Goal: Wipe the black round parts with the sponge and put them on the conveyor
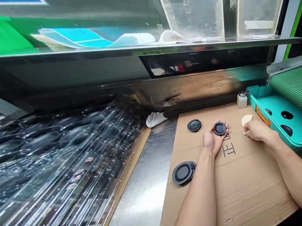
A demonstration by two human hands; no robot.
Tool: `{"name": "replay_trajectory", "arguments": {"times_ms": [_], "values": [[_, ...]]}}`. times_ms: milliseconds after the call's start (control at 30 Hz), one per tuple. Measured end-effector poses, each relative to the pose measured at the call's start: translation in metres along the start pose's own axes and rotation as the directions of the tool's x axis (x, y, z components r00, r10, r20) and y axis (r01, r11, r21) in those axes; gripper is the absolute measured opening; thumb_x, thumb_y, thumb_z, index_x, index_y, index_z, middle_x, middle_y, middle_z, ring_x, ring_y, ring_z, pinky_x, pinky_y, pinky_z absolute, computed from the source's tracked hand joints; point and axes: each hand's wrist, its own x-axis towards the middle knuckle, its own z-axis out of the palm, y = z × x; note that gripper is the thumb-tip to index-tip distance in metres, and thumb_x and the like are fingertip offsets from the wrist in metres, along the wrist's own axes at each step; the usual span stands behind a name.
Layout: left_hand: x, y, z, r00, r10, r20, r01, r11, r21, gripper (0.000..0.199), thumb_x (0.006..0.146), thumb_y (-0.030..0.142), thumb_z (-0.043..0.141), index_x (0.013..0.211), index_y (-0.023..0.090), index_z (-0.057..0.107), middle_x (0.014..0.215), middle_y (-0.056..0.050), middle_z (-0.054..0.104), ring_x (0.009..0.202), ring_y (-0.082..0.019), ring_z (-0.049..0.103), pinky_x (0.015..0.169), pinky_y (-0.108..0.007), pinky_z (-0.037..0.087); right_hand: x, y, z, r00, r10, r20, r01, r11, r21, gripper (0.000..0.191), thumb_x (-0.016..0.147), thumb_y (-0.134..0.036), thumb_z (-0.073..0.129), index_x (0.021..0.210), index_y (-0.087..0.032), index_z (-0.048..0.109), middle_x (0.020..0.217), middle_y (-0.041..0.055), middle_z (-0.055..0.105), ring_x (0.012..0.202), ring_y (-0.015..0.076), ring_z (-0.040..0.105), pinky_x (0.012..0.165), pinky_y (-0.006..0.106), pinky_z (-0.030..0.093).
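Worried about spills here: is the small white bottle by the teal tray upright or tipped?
Upright: the bottle stands on its base on the cardboard, cap uppermost.

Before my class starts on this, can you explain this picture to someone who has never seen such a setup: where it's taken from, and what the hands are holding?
This picture comes from a camera worn on a person's head, looking down at their own bare hands. The left hand cradles a black disc in its palm. The right hand pinches something small and pale, beside a pale round pad. Below them lies a cardboard sheet, carrying a stack of black discs and a single black disc. A small bottle stands at its far edge, and a teal tray sits to the right.
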Motion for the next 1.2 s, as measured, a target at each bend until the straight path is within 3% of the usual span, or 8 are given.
{"name": "replay_trajectory", "arguments": {"times_ms": [133, 267, 433, 600, 800, 1000, 1100, 1200], "values": [[-0.001, -0.001, 0.001, 1.000, 0.011, 0.020, -0.011, 1.000, 0.006, 0.031, 0.095, 0.030, 0.053, 0.123, 0.017, 0.057, 0.111, -0.016, 0.070, 0.090, -0.024, 0.072, 0.074, -0.034, 0.056, 0.010, -0.010, -0.021, 0.970, -0.126, -0.207, 0.138, 0.989, 0.043, 0.022, 0.096, -0.027, 0.052, 0.102, -0.021, 0.072, 0.099, 0.0076, 0.073, 0.095, 0.0213, 0.066, 0.079, 0.026, 0.043], [-0.002, -0.001, 0.004, 1.000, 0.021, 0.019, -0.021, 1.000, 0.016, 0.032, 0.095, 0.032, 0.056, 0.125, 0.019, 0.058, 0.109, -0.015, 0.071, 0.086, -0.021, 0.072, 0.071, -0.031, 0.055, 0.052, -0.004, -0.077, 0.907, -0.002, -0.420, -0.013, 0.999, -0.033, 0.028, 0.098, -0.026, 0.047, 0.109, -0.020, 0.072, 0.107, 0.0104, 0.073, 0.098, 0.0229, 0.066, 0.083, 0.028, 0.044], [-0.001, -0.002, 0.005, 0.999, 0.014, 0.029, -0.014, 1.000, -0.003, 0.031, 0.096, 0.033, 0.056, 0.123, 0.018, 0.059, 0.107, -0.014, 0.071, 0.088, -0.022, 0.073, 0.067, -0.028, 0.054, 0.117, 0.027, -0.126, 0.911, 0.138, -0.387, -0.172, 0.983, -0.055, 0.028, 0.097, -0.026, 0.052, 0.111, -0.020, 0.075, 0.112, 0.0132, 0.072, 0.105, 0.0252, 0.066, 0.087, 0.030, 0.047], [0.000, -0.002, 0.005, 0.999, 0.022, 0.037, -0.022, 1.000, -0.012, 0.033, 0.094, 0.035, 0.060, 0.122, 0.018, 0.060, 0.108, -0.015, 0.071, 0.085, -0.022, 0.073, 0.066, -0.028, 0.053, 0.149, 0.038, -0.117, 0.954, 0.166, -0.249, -0.201, 0.972, -0.120, 0.028, 0.091, -0.022, 0.059, 0.113, -0.019, 0.077, 0.114, 0.0149, 0.071, 0.105, 0.0252, 0.066, 0.088, 0.031, 0.049], [-0.001, -0.001, 0.007, 0.999, 0.032, 0.042, -0.032, 0.999, -0.009, 0.035, 0.095, 0.039, 0.059, 0.122, 0.016, 0.059, 0.103, -0.015, 0.071, 0.078, -0.019, 0.071, 0.061, -0.025, 0.050, 0.158, 0.039, -0.116, 0.967, 0.165, -0.193, -0.194, 0.971, -0.140, 0.023, 0.086, -0.019, 0.066, 0.105, -0.017, 0.079, 0.106, 0.0153, 0.073, 0.101, 0.0251, 0.066, 0.087, 0.032, 0.050], [0.000, 0.000, 0.008, 0.996, 0.026, 0.087, -0.021, 0.998, -0.052, 0.043, 0.100, 0.049, 0.039, 0.119, 0.015, 0.057, 0.096, -0.017, 0.072, 0.058, -0.015, 0.062, 0.048, -0.023, 0.037, 0.137, 0.019, -0.128, 0.903, 0.137, -0.406, -0.138, 0.990, 0.028, 0.026, 0.096, -0.027, 0.054, 0.109, -0.017, 0.073, 0.106, 0.0138, 0.073, 0.099, 0.0233, 0.066, 0.086, 0.031, 0.048], [-0.001, 0.001, 0.007, 0.994, 0.031, 0.105, -0.023, 0.997, -0.075, 0.045, 0.101, 0.045, 0.030, 0.120, 0.014, 0.056, 0.094, -0.018, 0.072, 0.055, -0.017, 0.060, 0.048, -0.025, 0.037, 0.110, -0.004, -0.102, 0.885, 0.068, -0.461, 0.031, 0.978, 0.206, 0.029, 0.099, -0.032, 0.047, 0.112, -0.016, 0.067, 0.090, 0.0084, 0.074, 0.088, 0.0194, 0.067, 0.080, 0.027, 0.047], [-0.002, 0.000, 0.007, 0.993, 0.019, 0.116, -0.012, 0.998, -0.059, 0.041, 0.101, 0.038, 0.030, 0.115, 0.013, 0.059, 0.091, -0.016, 0.072, 0.055, -0.016, 0.060, 0.048, -0.025, 0.039, 0.075, -0.025, -0.057, 0.875, -0.045, -0.482, 0.222, 0.923, 0.316, 0.035, 0.097, -0.041, 0.051, 0.119, -0.016, 0.063, 0.096, 0.0065, 0.073, 0.088, 0.0185, 0.066, 0.078, 0.026, 0.047]]}}
